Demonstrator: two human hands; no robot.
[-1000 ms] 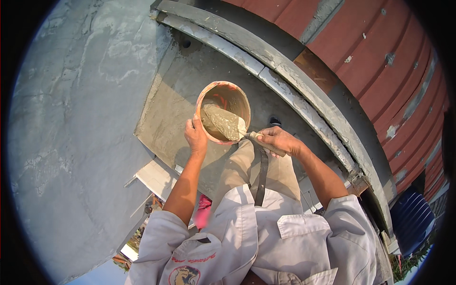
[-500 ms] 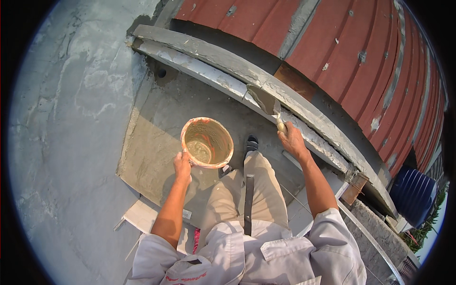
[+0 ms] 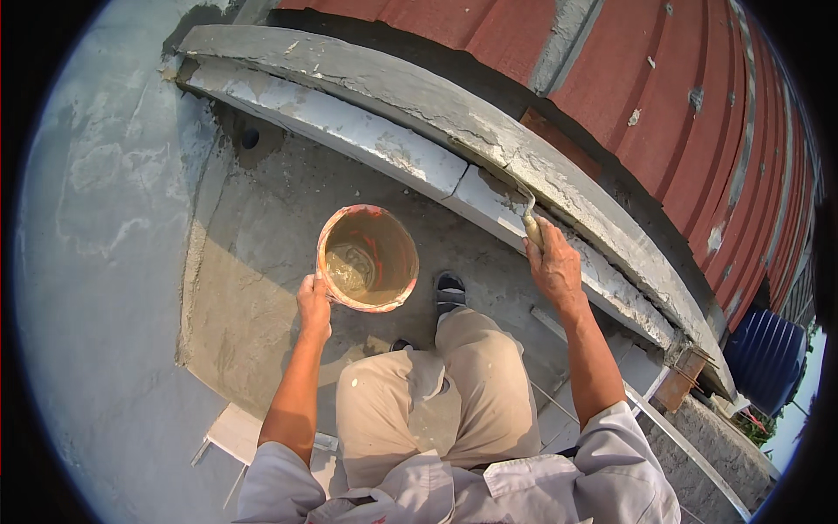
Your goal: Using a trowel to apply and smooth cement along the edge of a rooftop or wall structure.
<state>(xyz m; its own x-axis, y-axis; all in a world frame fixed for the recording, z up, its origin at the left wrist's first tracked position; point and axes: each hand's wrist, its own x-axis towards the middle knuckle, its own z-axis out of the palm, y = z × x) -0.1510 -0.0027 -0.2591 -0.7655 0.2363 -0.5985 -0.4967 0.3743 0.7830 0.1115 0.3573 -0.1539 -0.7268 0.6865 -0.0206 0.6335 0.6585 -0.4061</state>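
My left hand (image 3: 312,306) grips the left side of an orange bucket (image 3: 389,272), which has wet grey-brown mortar in its bottom and smeared on its walls. Up and to the right, my right hand (image 3: 552,262) is closed on the pale handle of a trowel (image 3: 530,223). The trowel's blade lies at the joint between a white-grey block ledge (image 3: 401,153) and the rough concrete lip (image 3: 349,83) above it; the blade is hard to make out there.
Red corrugated roofing (image 3: 663,131) lies beyond the lip. A smooth grey wall (image 3: 96,288) is on the left, with a dark drain hole (image 3: 250,138) near the corner. My sandalled foot (image 3: 449,293) stands on the concrete floor (image 3: 244,262). A blue tank (image 3: 764,358), metal strips (image 3: 681,441) and rebar are at the right.
The trowel, earlier inside the bucket and loaded with mortar, has moved out rightward and up onto the ledge. The bucket has shifted down and left in view. My knees are now more bent.
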